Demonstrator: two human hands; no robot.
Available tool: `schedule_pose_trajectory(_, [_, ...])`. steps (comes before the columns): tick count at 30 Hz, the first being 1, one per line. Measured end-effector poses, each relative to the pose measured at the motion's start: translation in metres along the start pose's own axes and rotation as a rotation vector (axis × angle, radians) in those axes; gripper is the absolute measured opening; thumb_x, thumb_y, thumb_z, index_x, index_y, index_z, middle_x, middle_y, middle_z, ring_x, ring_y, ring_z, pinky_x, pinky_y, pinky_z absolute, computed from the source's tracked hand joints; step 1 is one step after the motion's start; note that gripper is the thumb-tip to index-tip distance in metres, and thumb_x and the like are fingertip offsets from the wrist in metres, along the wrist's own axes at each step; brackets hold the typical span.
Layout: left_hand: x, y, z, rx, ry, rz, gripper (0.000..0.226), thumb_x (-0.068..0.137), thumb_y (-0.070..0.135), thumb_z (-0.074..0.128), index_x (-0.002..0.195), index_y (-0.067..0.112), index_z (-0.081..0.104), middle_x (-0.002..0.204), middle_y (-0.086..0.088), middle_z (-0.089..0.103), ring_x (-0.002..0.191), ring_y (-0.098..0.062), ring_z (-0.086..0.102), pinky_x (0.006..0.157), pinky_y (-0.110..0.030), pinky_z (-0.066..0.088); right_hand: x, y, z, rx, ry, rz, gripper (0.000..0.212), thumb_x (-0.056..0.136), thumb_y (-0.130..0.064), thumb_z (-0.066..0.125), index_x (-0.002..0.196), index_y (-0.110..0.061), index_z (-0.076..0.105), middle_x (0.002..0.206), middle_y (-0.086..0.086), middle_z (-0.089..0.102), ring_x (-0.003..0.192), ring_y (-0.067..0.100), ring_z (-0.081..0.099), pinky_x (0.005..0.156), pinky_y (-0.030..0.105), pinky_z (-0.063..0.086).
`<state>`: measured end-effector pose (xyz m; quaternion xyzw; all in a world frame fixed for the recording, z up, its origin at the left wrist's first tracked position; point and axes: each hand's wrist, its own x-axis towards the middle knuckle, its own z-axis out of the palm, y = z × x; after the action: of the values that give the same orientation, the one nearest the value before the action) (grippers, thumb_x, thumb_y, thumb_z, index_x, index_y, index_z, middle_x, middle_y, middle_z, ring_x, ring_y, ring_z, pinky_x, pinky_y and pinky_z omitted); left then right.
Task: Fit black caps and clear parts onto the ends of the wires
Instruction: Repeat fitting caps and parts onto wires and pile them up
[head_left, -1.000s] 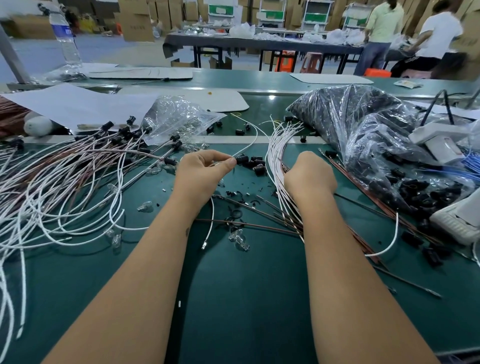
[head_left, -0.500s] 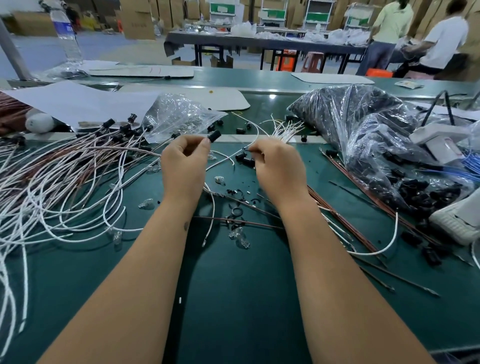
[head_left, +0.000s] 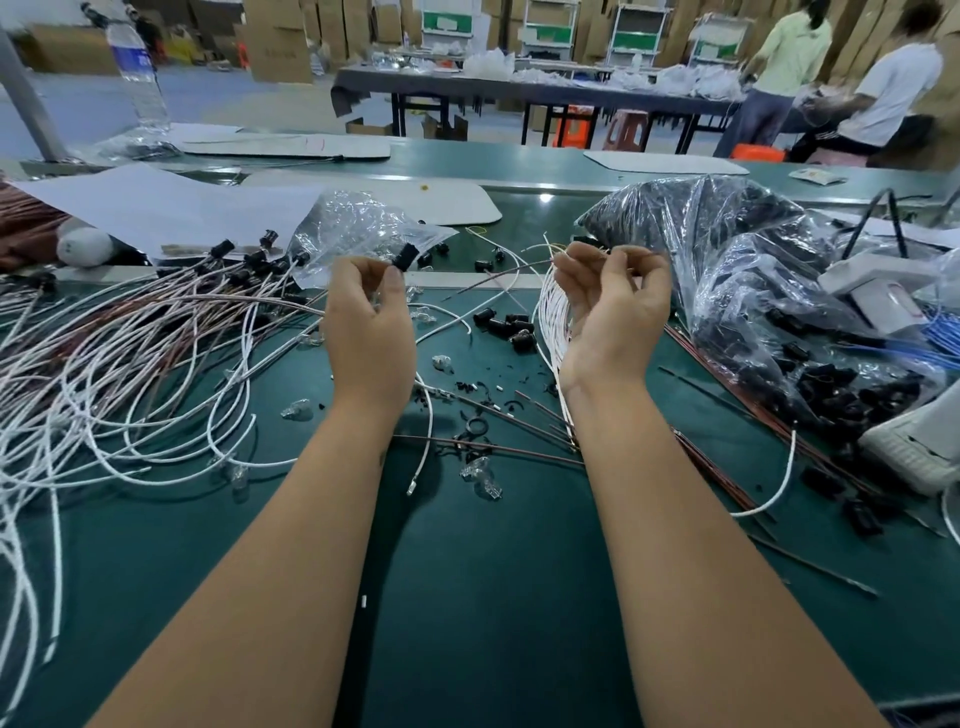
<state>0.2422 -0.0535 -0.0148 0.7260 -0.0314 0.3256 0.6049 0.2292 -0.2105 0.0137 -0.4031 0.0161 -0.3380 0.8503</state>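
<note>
My left hand (head_left: 370, 332) is raised over the green table and pinches a black cap (head_left: 405, 256) at its fingertips. My right hand (head_left: 613, 312) is lifted beside it, palm toward me, pinching the ends of a thin brown wire and a white wire (head_left: 498, 275). A bundle of white wires (head_left: 550, 317) curves down under the right hand. Loose black caps (head_left: 506, 325) lie between the hands. Small clear parts (head_left: 480, 475) are scattered on the mat. Many capped white and brown wires (head_left: 130, 364) spread out at the left.
A clear bag of clear parts (head_left: 358, 234) lies behind my left hand. A big plastic bag of black caps (head_left: 753, 291) fills the right side, with white devices (head_left: 878, 291) beyond it. Brown wires (head_left: 717, 473) lie at the right. Two people stand at a far table.
Both hands have risen off the table. The right hand left the wire bundle, turned palm up and lifted wire ends. The left hand carried the black cap upward.
</note>
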Motion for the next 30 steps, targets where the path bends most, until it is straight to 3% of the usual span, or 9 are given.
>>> schedule_pose_trajectory(5, [-0.001,0.001,0.003,-0.065,-0.149,-0.036,0.006,0.101,0.017,0.045,0.101,0.012,0.048,0.088,0.003,0.053,0.072,-0.008,0.047,0.066,-0.018,0.040,0.005,-0.001,-0.008,0.206,0.027,0.228,0.011,0.102,-0.005,0.039,0.095,-0.008,0.046,0.077,0.014,0.068,0.066,0.022,0.069,0.064,0.027,0.058])
schedule_pose_trajectory(9, [-0.004,0.001,0.005,-0.106,-0.302,-0.114,0.005,0.100,0.016,0.046,0.101,0.013,0.051,0.088,-0.006,0.065,0.076,-0.011,0.062,0.074,-0.022,0.051,0.003,0.004,-0.006,0.184,0.008,0.254,0.011,0.102,-0.005,0.040,0.095,-0.009,0.046,0.075,0.013,0.069,0.065,0.021,0.069,0.064,0.027,0.058])
schedule_pose_trajectory(12, [-0.005,0.000,0.005,-0.027,-0.328,-0.070,0.008,0.098,0.017,0.052,0.091,0.020,0.052,0.077,-0.001,0.059,0.068,-0.011,0.054,0.069,-0.028,0.050,0.001,0.007,-0.005,0.123,0.009,0.247,0.010,0.101,-0.006,0.043,0.094,-0.008,0.049,0.075,0.011,0.068,0.064,0.020,0.069,0.063,0.026,0.058])
schedule_pose_trajectory(16, [-0.005,0.001,0.004,-0.067,-0.320,-0.069,0.004,0.097,0.016,0.055,0.093,0.016,0.055,0.076,0.000,0.059,0.069,-0.009,0.056,0.072,-0.029,0.051,-0.007,0.012,-0.001,-0.087,-0.169,0.373,0.015,0.100,-0.007,0.045,0.099,0.001,0.059,0.085,0.013,0.065,0.064,0.019,0.067,0.059,0.026,0.057])
schedule_pose_trajectory(19, [-0.006,0.003,0.004,-0.071,-0.331,-0.045,0.003,0.095,0.014,0.058,0.094,0.011,0.058,0.072,0.000,0.062,0.064,-0.006,0.058,0.067,-0.024,0.050,-0.018,0.019,0.006,-0.244,-0.360,0.452,0.014,0.097,-0.007,0.053,0.098,0.004,0.061,0.079,0.011,0.067,0.059,0.017,0.066,0.055,0.023,0.055])
schedule_pose_trajectory(21, [-0.005,0.001,0.004,-0.049,-0.339,-0.044,0.003,0.093,0.014,0.060,0.092,0.012,0.060,0.073,-0.001,0.064,0.063,-0.007,0.058,0.063,-0.022,0.048,-0.022,0.024,0.011,-0.290,-0.388,0.436,0.013,0.098,-0.006,0.052,0.094,0.002,0.061,0.075,0.010,0.067,0.056,0.015,0.066,0.053,0.021,0.054])
schedule_pose_trajectory(26, [0.004,-0.010,-0.003,0.075,-0.297,-0.064,0.004,0.090,0.014,0.063,0.086,0.014,0.065,0.069,0.009,0.055,0.056,0.005,0.046,0.059,-0.009,0.037,-0.012,0.023,0.005,-0.289,-0.191,0.244,0.021,0.106,-0.016,0.032,0.093,-0.007,0.046,0.074,0.012,0.065,0.054,0.020,0.065,0.051,0.025,0.054])
schedule_pose_trajectory(30, [0.005,-0.011,-0.004,0.095,-0.343,-0.073,0.008,0.090,0.016,0.064,0.084,0.021,0.067,0.067,0.014,0.054,0.055,0.009,0.047,0.058,-0.009,0.036,-0.008,0.019,0.000,-0.256,-0.192,0.183,0.023,0.106,-0.018,0.030,0.092,-0.009,0.044,0.070,0.009,0.067,0.055,0.022,0.066,0.052,0.027,0.054])
